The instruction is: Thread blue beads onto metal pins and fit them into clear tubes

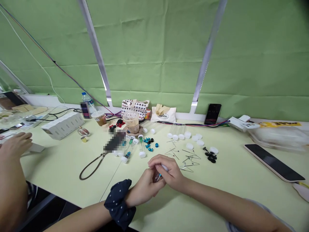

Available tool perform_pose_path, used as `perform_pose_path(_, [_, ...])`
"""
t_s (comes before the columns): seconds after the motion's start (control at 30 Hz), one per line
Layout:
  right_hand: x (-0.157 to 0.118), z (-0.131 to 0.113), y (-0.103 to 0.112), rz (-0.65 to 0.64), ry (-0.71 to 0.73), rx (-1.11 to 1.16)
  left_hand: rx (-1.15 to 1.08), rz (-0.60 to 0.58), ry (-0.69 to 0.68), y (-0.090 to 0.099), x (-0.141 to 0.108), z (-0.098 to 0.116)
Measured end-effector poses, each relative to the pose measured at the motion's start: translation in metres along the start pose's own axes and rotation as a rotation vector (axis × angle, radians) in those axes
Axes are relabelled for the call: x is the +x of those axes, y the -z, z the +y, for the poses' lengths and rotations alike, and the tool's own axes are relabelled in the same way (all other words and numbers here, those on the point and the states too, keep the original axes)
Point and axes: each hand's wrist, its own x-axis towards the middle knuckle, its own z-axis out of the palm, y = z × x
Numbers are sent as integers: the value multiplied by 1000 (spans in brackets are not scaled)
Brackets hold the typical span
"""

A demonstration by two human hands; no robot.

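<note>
Near the table's front edge, my left hand is closed around a clear tube with a bit of blue inside, mostly hidden by the fingers. My right hand bends over the tube's white cap, its fingers closed on that end. Just beyond my hands lie thin metal pins, several black flat-headed pieces and small blue parts. Capped clear tubes with coloured pieces inside lie to the left of these, and loose white caps are scattered to the right.
A co-worker's hand is at the far left by a white box. Drink cups, a patterned bag and a propped phone stand along the back. Another phone lies at right; a looped strap lies at left.
</note>
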Motion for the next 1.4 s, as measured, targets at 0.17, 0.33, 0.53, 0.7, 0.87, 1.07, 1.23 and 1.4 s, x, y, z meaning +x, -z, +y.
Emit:
perform_pose_path(0.17, [15,8,15,-139,-62,-59,314,188,-91,27,8,1])
perform_pose_path(0.33, [39,47,73,226,-301,-134,734,427,-123,71,22,-31])
perform_pose_path(0.53, [19,118,156,278,-527,-625,1239,607,-157,99,37,-77])
perform_pose_path(0.7, [-7,139,169,181,-524,-961,1390,684,-246,100,46,-91])
perform_pose_path(0.87, [4,141,152,-16,-577,-1091,1417,735,-303,95,57,-88])
perform_pose_path(1.07, [25,143,130,-82,-717,-1150,1409,333,-584,64,64,-71])
perform_pose_path(1.23, [26,144,119,-9,-760,-1170,1351,285,-591,44,79,-73])
perform_pose_path(1.4, [25,142,116,61,-619,-1263,1405,399,-502,59,81,-86])
